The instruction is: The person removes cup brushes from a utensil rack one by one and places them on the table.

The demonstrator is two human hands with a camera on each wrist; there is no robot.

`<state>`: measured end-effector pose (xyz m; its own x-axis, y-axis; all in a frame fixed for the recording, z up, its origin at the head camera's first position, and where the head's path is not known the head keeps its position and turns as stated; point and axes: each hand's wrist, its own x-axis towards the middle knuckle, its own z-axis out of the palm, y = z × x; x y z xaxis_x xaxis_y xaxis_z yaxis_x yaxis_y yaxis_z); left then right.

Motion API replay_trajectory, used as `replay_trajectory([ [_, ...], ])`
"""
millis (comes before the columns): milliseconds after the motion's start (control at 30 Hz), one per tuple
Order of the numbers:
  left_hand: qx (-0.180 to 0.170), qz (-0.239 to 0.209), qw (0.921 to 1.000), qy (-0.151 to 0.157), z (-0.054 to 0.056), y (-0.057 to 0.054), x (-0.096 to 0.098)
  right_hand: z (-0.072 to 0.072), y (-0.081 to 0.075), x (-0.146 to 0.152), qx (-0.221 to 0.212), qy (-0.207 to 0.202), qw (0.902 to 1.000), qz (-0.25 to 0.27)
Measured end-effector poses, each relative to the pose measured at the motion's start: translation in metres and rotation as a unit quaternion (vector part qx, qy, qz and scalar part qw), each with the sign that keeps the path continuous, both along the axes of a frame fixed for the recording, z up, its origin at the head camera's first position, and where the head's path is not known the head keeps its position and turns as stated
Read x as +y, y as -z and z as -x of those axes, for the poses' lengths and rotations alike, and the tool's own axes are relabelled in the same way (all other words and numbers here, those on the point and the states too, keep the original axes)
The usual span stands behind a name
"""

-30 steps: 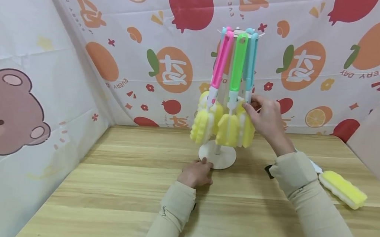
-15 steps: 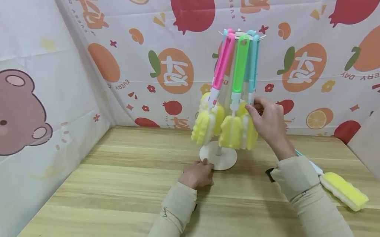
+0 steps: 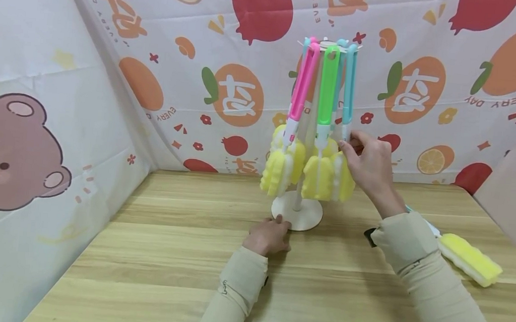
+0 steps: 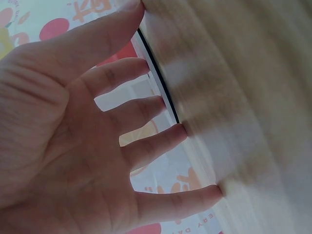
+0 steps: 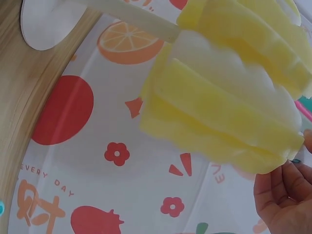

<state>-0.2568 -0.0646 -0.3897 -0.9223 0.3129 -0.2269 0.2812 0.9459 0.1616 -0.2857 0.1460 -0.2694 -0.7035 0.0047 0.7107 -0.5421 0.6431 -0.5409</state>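
Note:
A white stand (image 3: 297,212) with a round base and hooked top holds several sponge brushes with yellow-and-white heads. At its right side, my right hand (image 3: 371,165) pinches a blue-handled sponge brush (image 3: 349,87) by its white neck. The handle's upper end is at the rack's hooks. In the right wrist view, this brush's sponge head (image 5: 219,102) hangs beside the fingers. My left hand (image 3: 267,236) rests at the base's front left edge. Its fingers (image 4: 165,202) are spread and fairly straight in the left wrist view, tips at the wooden surface.
A green-handled brush (image 3: 328,90) and a pink-handled brush (image 3: 303,83) hang at the front of the stand. Another sponge brush (image 3: 470,258) lies on the wooden table (image 3: 140,273) at the right, partly behind the right sleeve. Fruit-patterned cloth (image 3: 173,139) stands behind.
My right hand has shifted slightly right with the blue-handled brush, and the gap between it and the green-handled brush has widened. The left hand stays at the base.

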Motion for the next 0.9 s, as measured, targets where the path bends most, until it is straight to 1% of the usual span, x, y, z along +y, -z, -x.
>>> replay_trajectory([
  [200,0.002,-0.002,1.0,0.002,0.0,0.002,0.001,0.001,0.002,0.002,0.012,0.005,0.9999,0.006],
  [333,0.003,-0.002,1.0,0.004,0.001,0.002,0.001,0.0,0.002,0.003,0.002,0.011,0.9998,0.016],
  [500,0.001,-0.002,1.0,0.0,0.001,0.001,0.0,-0.001,0.004,0.005,-0.013,0.012,0.9997,0.013],
  [900,-0.001,-0.006,1.0,-0.002,0.001,0.001,0.001,0.002,0.008,0.014,-0.002,0.016,0.9998,0.009],
])
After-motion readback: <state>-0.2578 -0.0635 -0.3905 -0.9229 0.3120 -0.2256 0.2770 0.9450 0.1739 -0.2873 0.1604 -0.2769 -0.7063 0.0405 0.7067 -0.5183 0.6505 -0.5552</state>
